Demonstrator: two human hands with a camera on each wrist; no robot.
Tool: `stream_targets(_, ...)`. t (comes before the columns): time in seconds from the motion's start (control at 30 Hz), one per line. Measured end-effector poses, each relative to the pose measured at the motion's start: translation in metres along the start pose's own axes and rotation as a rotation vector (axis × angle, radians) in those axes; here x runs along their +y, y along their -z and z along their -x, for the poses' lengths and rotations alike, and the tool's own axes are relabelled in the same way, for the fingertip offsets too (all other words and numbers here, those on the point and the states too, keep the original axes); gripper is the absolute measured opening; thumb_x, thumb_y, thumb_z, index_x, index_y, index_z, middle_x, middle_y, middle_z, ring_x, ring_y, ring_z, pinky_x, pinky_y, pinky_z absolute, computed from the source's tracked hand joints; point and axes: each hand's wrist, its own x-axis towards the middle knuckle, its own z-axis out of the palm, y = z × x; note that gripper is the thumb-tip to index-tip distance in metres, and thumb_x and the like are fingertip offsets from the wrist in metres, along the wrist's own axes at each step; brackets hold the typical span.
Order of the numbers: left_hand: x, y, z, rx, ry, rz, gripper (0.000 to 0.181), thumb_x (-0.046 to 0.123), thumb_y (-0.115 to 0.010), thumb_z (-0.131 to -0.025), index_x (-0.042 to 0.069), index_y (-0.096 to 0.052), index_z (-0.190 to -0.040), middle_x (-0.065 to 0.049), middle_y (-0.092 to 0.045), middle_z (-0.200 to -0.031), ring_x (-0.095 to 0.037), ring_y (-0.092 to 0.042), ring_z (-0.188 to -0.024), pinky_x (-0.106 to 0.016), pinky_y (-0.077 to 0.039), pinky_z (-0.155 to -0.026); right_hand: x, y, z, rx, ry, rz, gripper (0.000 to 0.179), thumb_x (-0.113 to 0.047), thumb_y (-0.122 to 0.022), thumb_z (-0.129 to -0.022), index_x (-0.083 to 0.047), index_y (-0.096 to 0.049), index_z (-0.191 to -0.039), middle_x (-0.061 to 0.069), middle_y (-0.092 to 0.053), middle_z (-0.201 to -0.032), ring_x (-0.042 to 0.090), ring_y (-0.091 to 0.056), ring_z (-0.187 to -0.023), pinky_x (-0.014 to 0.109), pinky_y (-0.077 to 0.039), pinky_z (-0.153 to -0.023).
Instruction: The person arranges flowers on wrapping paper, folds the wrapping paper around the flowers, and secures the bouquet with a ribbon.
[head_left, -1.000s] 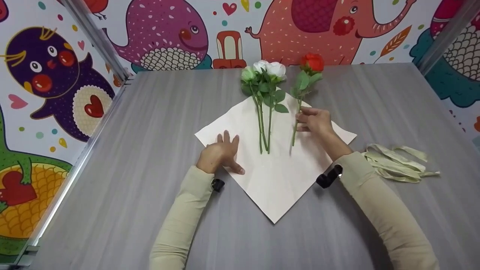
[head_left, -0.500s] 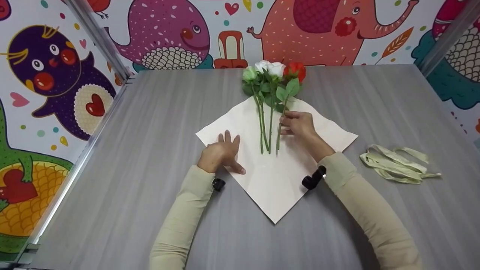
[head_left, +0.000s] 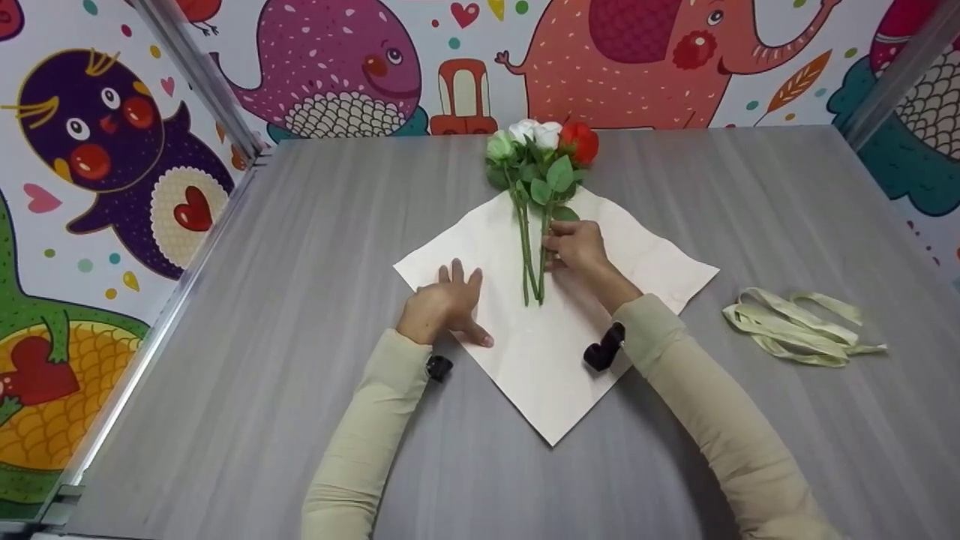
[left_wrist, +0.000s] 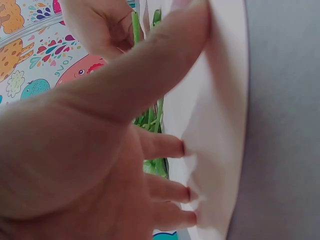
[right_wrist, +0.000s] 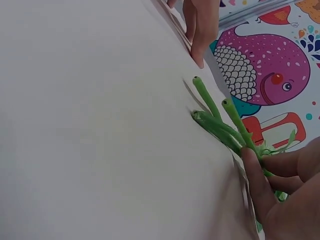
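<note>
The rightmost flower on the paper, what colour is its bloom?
The rightmost flower's bloom is bright red, seen best in the head view.

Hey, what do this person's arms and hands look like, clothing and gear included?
The left sleeve and right sleeve are long, wrinkled and pale khaki. A small black left wrist device and black right wrist device sit at the cuffs' inner sides. The left hand and right hand wear no gloves.
</note>
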Motion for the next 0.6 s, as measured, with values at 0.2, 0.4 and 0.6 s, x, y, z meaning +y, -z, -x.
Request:
stream_targets(0.2,0.0003,0.0005,-0.0001,0.005,0.008,-0.01,0.117,0.052,-0.08,-0.08,0.009,-0.009,-0.162,-0.028,0.005,-0.166,-0.046,-0.002,-0.154,-0.07,-0.024,-0.116,0.0027,0.0022,-0.0032,-0.008,0.021,0.058,0.048,0.0,-0.061,-0.097,0.001,-0.051,-0.144,0.016,-0.059,-0.123,0.004,-0.062,-0.069,0.022,-0.059,-0.06)
stream_targets(0.4,0.0006,-0.0001,-0.0006,0.005,0.015,0.003,0.118,0.052,-0.081,-0.079,0.01,-0.009,-0.162,-0.027,0.005,-0.166,-0.045,0.0,-0.155,-0.071,-0.022,-0.116,0.0056,0.0009,-0.0036,0.021,0.047,0.101,0.044,-0.001,-0.062,-0.096,0.0,-0.056,-0.14,0.01,-0.06,-0.11,0.005,-0.061,-0.07,0.021,-0.058,-0.061)
stream_targets(0.6,0.001,-0.0002,-0.0011,0.005,0.018,-0.007,0.117,0.052,-0.081,-0.08,0.01,-0.009,-0.162,-0.027,0.004,-0.166,-0.045,-0.001,-0.155,-0.071,-0.023,-0.115,0.0067,0.0003,-0.0018,0.035,0.065,0.092,0.046,-0.001,-0.061,-0.097,0.0,-0.053,-0.142,0.012,-0.061,-0.117,0.005,-0.061,-0.069,0.019,-0.055,-0.06)
